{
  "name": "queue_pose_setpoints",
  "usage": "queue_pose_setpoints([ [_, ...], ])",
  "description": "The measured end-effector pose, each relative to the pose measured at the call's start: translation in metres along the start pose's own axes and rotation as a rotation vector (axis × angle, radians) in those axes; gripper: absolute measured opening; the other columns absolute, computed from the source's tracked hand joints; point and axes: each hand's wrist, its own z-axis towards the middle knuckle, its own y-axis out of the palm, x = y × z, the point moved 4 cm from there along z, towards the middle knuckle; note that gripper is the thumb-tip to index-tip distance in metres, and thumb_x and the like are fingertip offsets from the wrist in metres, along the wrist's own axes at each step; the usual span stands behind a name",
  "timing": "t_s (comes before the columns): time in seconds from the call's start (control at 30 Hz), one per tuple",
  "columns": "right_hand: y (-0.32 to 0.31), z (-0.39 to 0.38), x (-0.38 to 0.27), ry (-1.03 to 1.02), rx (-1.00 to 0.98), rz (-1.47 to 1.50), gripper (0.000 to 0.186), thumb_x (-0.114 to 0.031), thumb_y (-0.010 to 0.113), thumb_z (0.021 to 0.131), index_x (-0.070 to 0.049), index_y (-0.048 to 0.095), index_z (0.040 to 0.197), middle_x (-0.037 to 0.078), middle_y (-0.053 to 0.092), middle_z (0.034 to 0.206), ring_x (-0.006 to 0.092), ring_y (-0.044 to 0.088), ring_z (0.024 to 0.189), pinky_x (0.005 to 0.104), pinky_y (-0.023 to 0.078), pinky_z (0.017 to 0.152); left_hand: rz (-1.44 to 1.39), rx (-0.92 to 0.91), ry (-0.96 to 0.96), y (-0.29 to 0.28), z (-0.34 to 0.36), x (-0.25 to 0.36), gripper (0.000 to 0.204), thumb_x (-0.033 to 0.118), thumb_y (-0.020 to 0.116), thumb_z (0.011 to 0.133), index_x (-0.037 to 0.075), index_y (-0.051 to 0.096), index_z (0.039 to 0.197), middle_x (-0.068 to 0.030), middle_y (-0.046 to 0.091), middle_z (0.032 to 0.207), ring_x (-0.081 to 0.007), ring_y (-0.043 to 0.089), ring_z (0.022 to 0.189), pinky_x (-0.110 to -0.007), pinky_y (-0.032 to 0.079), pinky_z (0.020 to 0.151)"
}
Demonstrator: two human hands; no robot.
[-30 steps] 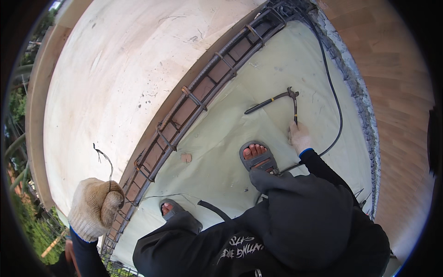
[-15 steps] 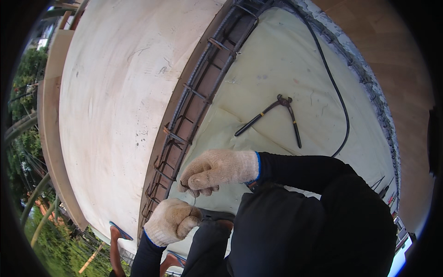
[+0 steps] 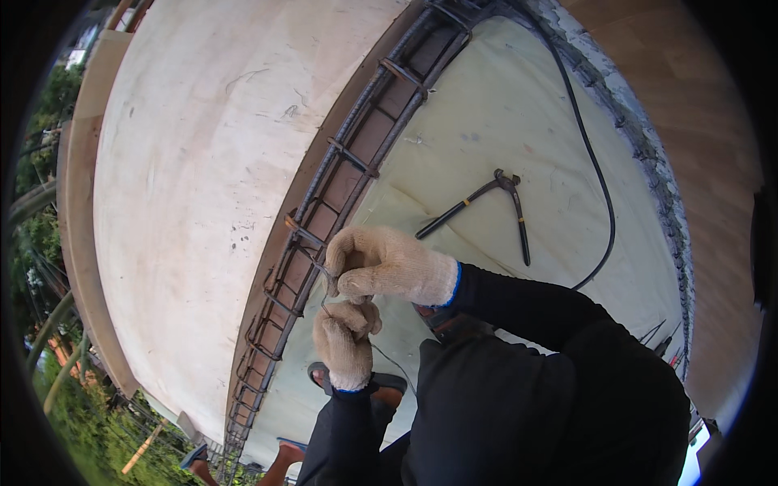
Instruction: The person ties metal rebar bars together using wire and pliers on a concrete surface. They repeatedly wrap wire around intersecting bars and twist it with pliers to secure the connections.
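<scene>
My left hand (image 3: 344,340), in a cream knitted glove, is closed on a thin wire (image 3: 382,355). Just above it my right hand (image 3: 389,267), also gloved, has its fingers curled on the same wire. Both are beside a long rebar cage (image 3: 352,158), which lies in a narrow board-lined channel; whether the fingers touch it I cannot tell. Pincers (image 3: 510,211) with black and yellow handles lie splayed on the pale green sheet (image 3: 442,146) to the upper right of my hands.
A wide pale board (image 3: 186,162) runs left of the cage, with greenery (image 3: 97,429) and poles beyond its edge. A black cable (image 3: 583,146) curves along the sheet beside a rough concrete edge (image 3: 648,162). Another person's bare leg (image 3: 279,462) shows at the bottom.
My right hand has let go of the pincers and moved left to meet my left hand at the wire. My left hand has moved rightward, and both have risen over the last half second.
</scene>
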Motion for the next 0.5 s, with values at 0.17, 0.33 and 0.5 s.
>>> queue_pose_setpoints([
  [0.17, 0.003, 0.002, -0.009, -0.164, 0.156, -0.384, 0.035, -0.008, 0.077, 0.101, -0.002, 0.068, 0.134, 0.007, 0.075, 0.111, 0.0147, 0.071, 0.105, 0.0349, 0.061, 0.094, -0.325, -0.108, -0.164, -0.007, -0.001, -0.007, 0.055, 0.056, 0.060, 0.113, 0.008, 0.056, 0.087, 0.0031, 0.039, 0.064, -0.0143, 0.036, 0.055, -0.035, 0.027, 0.055],
  [0.33, -0.002, -0.007, -0.011, -0.281, 0.182, -0.709, 0.036, -0.003, 0.079, 0.096, -0.003, 0.074, 0.132, 0.008, 0.079, 0.114, 0.0146, 0.073, 0.103, 0.0331, 0.061, 0.092, -0.327, -0.296, -0.256, -0.015, -0.004, -0.018, 0.049, 0.050, 0.044, 0.120, 0.015, 0.053, 0.087, 0.0059, 0.029, 0.057, -0.0122, 0.028, 0.046, -0.034, 0.026, 0.050],
  [0.5, -0.010, -0.007, -0.006, -0.433, 0.194, -0.937, 0.049, -0.004, 0.082, 0.092, -0.003, 0.072, 0.140, 0.010, 0.079, 0.117, 0.0180, 0.074, 0.103, 0.0326, 0.061, 0.089, -0.690, -0.107, -0.378, -0.001, -0.014, -0.035, 0.047, 0.050, 0.038, 0.122, 0.020, 0.051, 0.088, 0.0078, 0.025, 0.058, -0.0094, 0.026, 0.047, -0.031, 0.025, 0.049],
])
